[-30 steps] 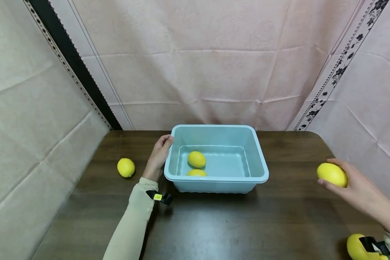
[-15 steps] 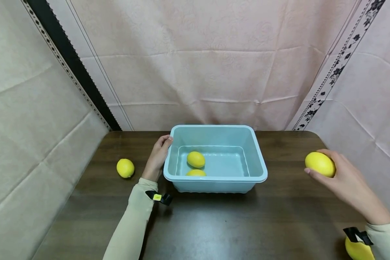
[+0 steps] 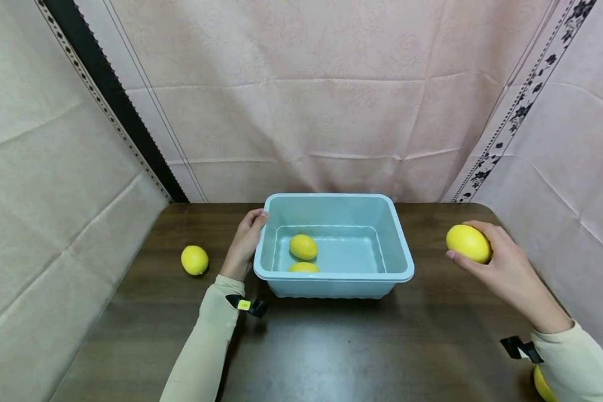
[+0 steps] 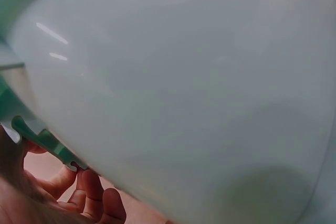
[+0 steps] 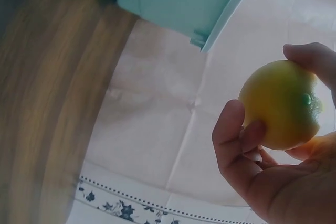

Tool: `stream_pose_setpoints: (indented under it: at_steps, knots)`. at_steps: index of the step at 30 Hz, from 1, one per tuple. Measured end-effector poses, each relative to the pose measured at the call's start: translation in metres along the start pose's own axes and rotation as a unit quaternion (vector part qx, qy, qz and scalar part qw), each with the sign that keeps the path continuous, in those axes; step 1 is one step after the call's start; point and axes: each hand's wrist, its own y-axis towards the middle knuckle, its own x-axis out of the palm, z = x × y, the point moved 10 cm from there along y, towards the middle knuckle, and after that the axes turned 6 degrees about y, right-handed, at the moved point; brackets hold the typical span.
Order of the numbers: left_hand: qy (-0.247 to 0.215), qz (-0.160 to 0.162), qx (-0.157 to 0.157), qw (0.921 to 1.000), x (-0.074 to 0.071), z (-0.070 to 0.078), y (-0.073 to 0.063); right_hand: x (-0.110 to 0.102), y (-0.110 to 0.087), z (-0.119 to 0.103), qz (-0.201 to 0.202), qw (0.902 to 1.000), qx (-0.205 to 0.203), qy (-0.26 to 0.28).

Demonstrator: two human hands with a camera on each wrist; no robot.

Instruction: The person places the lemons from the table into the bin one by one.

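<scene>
A light blue plastic basin stands at the middle of the table's far side. Two lemons lie in its left part: one whole lemon and a second lemon partly hidden by the front wall. My left hand grips the basin's left rim, fingers curled at the edge in the left wrist view. To the right of the basin, my right hand holds another lemon between thumb and fingers above the table. The right wrist view shows this lemon with its greenish stem end.
Left of my left hand, a lemon lies on the dark wooden table. Another yellow fruit sits at the front right, mostly hidden behind my right sleeve. Pale cloth walls enclose the back and both sides.
My right hand has carried its lemon leftward and slightly farther back, closer to the basin. The right sleeve now covers more of the front-right fruit. My left hand and the basin stay put.
</scene>
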Motion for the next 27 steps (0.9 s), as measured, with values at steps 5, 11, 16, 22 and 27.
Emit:
stream_pose_setpoints:
  at_steps: [5, 11, 16, 22, 27]
  knots:
    - [0.003, -0.003, -0.001, 1.0, 0.001, 0.0, 0.001, 0.005, 0.002, -0.007, 0.006, 0.9999, -0.006, 0.01]
    - [0.001, -0.004, -0.002, 1.0, 0.001, 0.001, 0.001, 0.01, 0.006, -0.015, 0.007, 0.9996, 0.003, 0.029]
    - [-0.001, -0.005, -0.001, 1.0, 0.0, 0.001, 0.001, 0.013, 0.011, -0.026, 0.009, 0.999, -0.004, 0.043]
    - [0.004, -0.002, -0.004, 1.0, -0.001, -0.002, 0.0, 0.018, 0.016, -0.034, 0.026, 0.998, -0.025, 0.052]
    - [-0.003, 0.002, 0.009, 1.0, -0.001, 0.0, 0.0, 0.024, 0.019, -0.038, 0.036, 0.9972, -0.034, 0.056]
